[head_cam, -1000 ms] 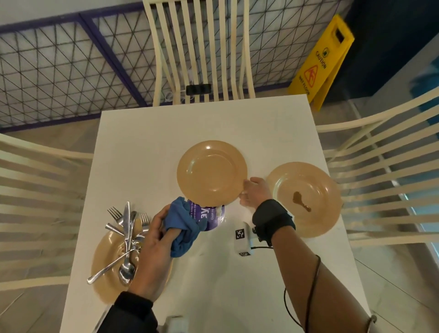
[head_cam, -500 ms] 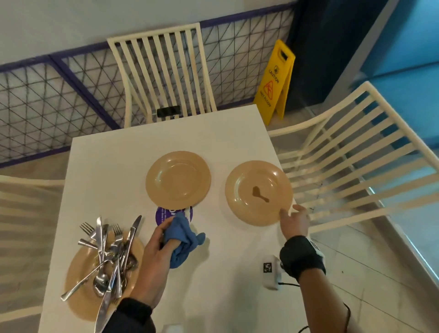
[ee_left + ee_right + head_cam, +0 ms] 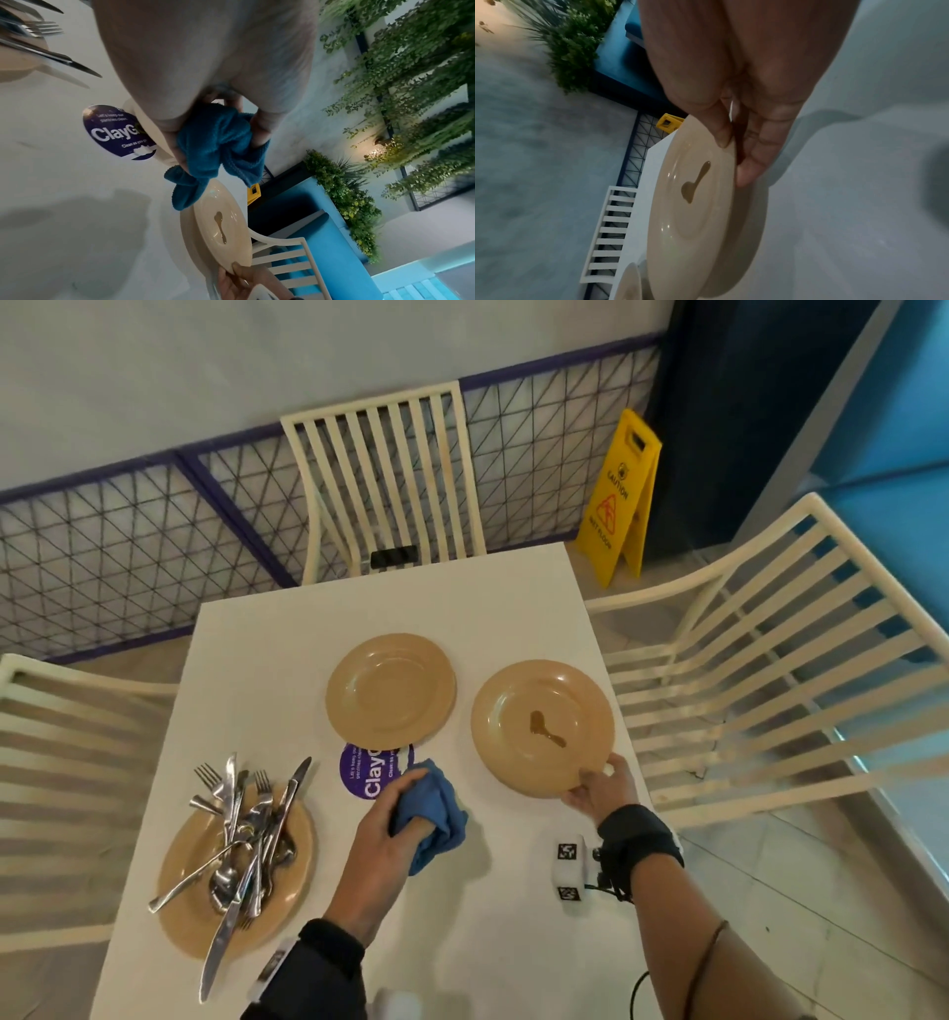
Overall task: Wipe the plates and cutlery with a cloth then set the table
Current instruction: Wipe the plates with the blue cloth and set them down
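Three tan plates lie on the white table (image 3: 246, 660). My right hand (image 3: 598, 788) pinches the near rim of the right plate (image 3: 542, 726), which carries a brown smear (image 3: 547, 729); in the right wrist view the thumb (image 3: 722, 132) lies on top of that stained plate (image 3: 693, 213) and the fingers sit under its rim. My left hand (image 3: 390, 819) grips a crumpled blue cloth (image 3: 434, 811), seen bunched in the left hand (image 3: 218, 125) as the blue cloth (image 3: 218, 142). A clean plate (image 3: 391, 690) sits mid-table. The left plate (image 3: 192, 906) holds a heap of forks, knives and spoons (image 3: 241, 834).
A round purple sticker (image 3: 367, 770) lies partly under the clean plate. Cream slatted chairs stand at the far side (image 3: 390, 469), the right (image 3: 770, 670) and the left (image 3: 61, 762). A yellow wet-floor sign (image 3: 619, 500) stands by the far right corner. A tagged white device (image 3: 567, 865) hangs off my right wrist.
My right hand left the clean plate's edge, crossed to the right and took hold of the stained plate's near rim. The left hand kept the cloth. The head view shifted upward.
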`<state>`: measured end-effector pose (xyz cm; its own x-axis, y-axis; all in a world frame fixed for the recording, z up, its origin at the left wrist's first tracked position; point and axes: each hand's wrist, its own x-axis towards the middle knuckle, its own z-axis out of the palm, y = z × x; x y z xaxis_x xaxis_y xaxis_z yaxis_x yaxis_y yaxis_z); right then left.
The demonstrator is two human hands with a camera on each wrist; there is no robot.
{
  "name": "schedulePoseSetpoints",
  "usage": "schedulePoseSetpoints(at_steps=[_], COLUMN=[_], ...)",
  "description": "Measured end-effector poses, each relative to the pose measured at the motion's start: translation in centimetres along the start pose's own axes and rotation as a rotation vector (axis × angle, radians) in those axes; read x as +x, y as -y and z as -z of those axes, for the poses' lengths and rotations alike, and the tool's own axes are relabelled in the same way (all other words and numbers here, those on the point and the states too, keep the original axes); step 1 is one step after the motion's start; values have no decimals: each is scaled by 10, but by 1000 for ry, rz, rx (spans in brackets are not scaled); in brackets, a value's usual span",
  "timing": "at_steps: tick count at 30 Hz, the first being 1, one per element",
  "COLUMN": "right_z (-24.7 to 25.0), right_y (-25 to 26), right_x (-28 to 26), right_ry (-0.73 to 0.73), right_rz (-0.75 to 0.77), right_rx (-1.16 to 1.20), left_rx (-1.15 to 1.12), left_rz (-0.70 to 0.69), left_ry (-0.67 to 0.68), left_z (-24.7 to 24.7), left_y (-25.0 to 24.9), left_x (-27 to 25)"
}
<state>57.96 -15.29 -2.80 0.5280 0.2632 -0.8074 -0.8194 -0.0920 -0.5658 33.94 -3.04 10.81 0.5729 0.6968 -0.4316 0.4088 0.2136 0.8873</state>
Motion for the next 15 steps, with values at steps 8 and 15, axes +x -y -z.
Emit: schedulePoseSetpoints(at_steps=[8, 15], right_z=[23, 32], right_y=[-12, -13], right_x=[-40, -88], right_ry=[221, 439], right_rz=[60, 136], right_rx=[-50, -54], left_rx=[318, 681], left_rz=[-231, -360], left_ry=[24, 152], left_z=[-27, -77], left_y=[-35, -24], left_x=[31, 61])
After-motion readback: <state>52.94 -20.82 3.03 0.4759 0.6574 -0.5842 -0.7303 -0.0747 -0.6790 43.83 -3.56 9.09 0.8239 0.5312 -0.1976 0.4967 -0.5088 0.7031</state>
